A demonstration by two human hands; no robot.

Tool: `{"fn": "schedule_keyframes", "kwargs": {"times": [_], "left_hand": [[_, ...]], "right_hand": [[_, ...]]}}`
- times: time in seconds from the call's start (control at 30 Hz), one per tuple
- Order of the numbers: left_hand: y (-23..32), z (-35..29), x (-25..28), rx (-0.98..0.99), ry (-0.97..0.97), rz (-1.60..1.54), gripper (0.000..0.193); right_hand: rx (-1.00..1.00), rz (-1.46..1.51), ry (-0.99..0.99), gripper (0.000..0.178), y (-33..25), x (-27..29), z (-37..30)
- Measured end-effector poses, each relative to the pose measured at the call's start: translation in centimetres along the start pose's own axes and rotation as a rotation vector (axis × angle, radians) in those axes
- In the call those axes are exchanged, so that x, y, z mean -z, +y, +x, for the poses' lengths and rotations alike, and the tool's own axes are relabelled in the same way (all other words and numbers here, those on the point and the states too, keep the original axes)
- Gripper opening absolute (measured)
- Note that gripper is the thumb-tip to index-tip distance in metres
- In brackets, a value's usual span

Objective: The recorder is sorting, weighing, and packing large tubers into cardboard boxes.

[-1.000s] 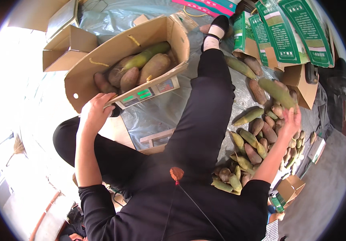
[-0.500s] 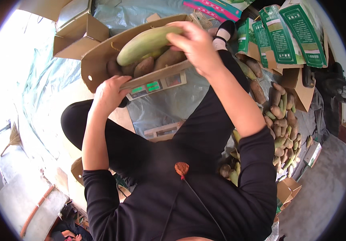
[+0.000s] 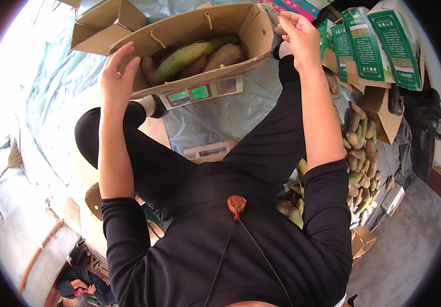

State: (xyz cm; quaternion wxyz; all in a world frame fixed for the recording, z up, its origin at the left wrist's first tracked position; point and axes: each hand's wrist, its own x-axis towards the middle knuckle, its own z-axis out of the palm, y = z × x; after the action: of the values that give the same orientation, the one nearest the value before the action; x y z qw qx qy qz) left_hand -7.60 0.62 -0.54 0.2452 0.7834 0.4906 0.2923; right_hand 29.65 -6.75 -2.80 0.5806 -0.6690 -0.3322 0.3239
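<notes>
An open cardboard box stands on a weighing scale with a lit green display. Inside lie a long green melon-like fruit and several brown and dark green ones of similar shape. At the box's left end, my left hand is raised with thumb and fingers apart, holding nothing. My right hand hovers beyond the right end, clear of the fruit, its fingers loosely bent and empty. Two yellow rope loops hang on the box's far wall.
A heap of brown and green long fruits lies to my right. Green printed cartons lean at the far right. Another open cardboard box stands far left. A small wooden pallet lies between my legs. A person is at lower left.
The large green fruit has left my right hand and lies in the box. My right hand has moved right, away from the box. My left hand has let go of the near rim and risen.
</notes>
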Motion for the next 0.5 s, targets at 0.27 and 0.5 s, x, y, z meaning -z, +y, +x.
{"fn": "schedule_keyframes", "kwargs": {"times": [0.27,0.5], "left_hand": [[-1.4,0.1,1.9,0.345,0.217,-0.032,0.063],[-4.1,0.2,1.8,0.925,0.056,-0.348,0.087]], "right_hand": [[-0.203,-0.062,0.013,0.038,0.7,0.2,-0.1],[-0.282,-0.412,-0.312,0.053,1.1,-0.5,0.5]]}}
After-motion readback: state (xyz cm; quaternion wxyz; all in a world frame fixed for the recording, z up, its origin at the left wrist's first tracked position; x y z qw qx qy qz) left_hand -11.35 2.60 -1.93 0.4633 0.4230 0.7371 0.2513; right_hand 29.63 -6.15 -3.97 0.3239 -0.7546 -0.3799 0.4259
